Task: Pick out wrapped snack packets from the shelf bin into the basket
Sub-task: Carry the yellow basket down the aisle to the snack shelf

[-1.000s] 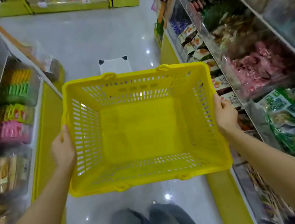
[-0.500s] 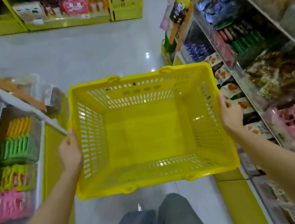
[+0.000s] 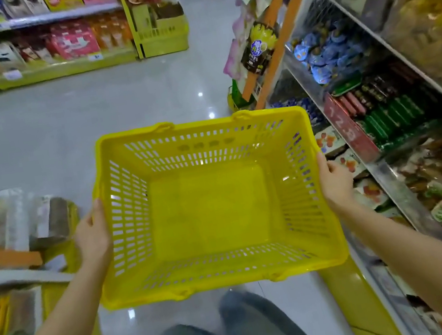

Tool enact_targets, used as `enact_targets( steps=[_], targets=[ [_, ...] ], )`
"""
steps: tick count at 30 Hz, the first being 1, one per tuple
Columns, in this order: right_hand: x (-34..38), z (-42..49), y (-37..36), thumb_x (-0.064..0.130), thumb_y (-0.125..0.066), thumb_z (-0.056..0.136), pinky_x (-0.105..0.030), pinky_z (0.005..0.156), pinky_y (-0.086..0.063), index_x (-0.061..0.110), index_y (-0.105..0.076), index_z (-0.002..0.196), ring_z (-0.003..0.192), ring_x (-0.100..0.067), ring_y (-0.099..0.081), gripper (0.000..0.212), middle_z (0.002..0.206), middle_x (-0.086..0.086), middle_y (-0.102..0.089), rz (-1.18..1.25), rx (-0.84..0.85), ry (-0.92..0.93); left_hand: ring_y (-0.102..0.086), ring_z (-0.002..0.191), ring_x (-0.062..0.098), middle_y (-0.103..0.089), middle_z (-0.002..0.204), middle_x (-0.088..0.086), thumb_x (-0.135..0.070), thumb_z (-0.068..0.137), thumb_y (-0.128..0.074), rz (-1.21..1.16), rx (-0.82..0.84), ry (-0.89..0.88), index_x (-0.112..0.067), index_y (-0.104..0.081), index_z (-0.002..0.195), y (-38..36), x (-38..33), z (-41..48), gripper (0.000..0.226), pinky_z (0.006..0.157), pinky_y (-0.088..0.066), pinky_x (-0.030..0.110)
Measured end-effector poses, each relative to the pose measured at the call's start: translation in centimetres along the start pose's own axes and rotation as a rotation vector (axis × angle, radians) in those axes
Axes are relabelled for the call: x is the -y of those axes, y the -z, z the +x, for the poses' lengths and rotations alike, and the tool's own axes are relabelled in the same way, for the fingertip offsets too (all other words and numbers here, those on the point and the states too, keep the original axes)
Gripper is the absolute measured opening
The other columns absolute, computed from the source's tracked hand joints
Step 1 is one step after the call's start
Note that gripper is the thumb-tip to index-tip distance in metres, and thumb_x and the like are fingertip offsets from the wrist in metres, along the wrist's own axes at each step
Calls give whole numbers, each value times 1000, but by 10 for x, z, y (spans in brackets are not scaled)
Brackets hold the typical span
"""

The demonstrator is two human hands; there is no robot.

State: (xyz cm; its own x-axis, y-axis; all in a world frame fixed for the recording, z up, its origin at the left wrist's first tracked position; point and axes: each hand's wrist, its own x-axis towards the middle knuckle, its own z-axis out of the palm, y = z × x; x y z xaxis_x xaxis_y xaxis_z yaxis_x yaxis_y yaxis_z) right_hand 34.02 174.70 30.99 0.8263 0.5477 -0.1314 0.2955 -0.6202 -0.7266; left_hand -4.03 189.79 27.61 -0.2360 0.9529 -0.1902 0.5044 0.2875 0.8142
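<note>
— Wrapped snack packets (image 3: 324, 58): where were they?
— All in the clear-fronted shelf bins (image 3: 384, 170) on the right, blue ones above and green lower. None lay in the yellow slotted plastic basket (image 3: 207, 213).
— And the hands?
— Left hand (image 3: 93, 235) and right hand (image 3: 337, 186) each gripped a side rim, fingers curled round it, holding nothing else.
— What had changed?
— Within the last second the person had walked on. Pink packets slid from view and blue ones came alongside. The grip stayed the same, so picking hadn't begun; I judged one hand must let go first.
</note>
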Motion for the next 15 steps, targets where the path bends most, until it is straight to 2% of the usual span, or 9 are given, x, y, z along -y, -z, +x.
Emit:
enact_targets(
  steps=[3,5,7,9,11,13,15],
  targets=[
    [24,21,-22,47,-32,97,-29,50,-20,19,-29,55,50,-13,-30,51,54,1,-32,-25,-20,-28,-50,82,26,-55,82,30,-41,98,-37,12,23,18,3,-56,79,-11,-15,52,51,72,-35,40],
    [36,32,-39,47,-32,97,-37,58,-37,8,-46,59,60,-23,-48,56,63,-11,-51,13,-41,-51,-55,94,35,-58,98,35,-41,98,-36,53,49,12,9,-60,91,-17,-26,88,55,79,-37,44],
    [47,38,-55,44,-35,97,-44,73,-44,-6,-56,74,78,-35,-56,59,84,-23,-61,36,-86,-94,-52,92,26,-58,93,29,-40,99,-35,65,101,-35,7,-61,93,-24,-37,123,54,76,-34,41],
    [57,38,-71,42,-36,97,-38,60,-33,1,-42,61,59,-28,-44,56,62,-19,-45,58,-150,-111,-42,87,18,-55,88,27,-39,100,-34,107,170,-101,0,-61,91,-30,-51,156,49,72,-29,36],
    [66,36,-85,42,-36,98,-35,53,-18,11,-28,58,54,-20,-28,50,57,-8,-29,34,-193,-173,-40,88,17,-58,101,34,-35,100,-33,173,230,-153,-2,-61,95,-36,-65,188,44,72,-30,35],
    [66,30,-97,42,-34,98,-36,53,-16,11,-30,61,56,-20,-29,49,59,-10,-31,17,-234,-247,-54,95,26,-59,106,35,-36,100,-35,165,275,-173,6,-62,101,-47,-78,217,49,78,-36,40],
    [63,23,-108,43,-33,98,-35,53,-16,8,-37,64,58,-21,-32,49,61,-14,-34,50,-279,-304,-57,102,36,-61,101,34,-38,99,-37,168,313,-203,9,-62,98,-63,-93,241,53,77,-37,41]
  ],
)
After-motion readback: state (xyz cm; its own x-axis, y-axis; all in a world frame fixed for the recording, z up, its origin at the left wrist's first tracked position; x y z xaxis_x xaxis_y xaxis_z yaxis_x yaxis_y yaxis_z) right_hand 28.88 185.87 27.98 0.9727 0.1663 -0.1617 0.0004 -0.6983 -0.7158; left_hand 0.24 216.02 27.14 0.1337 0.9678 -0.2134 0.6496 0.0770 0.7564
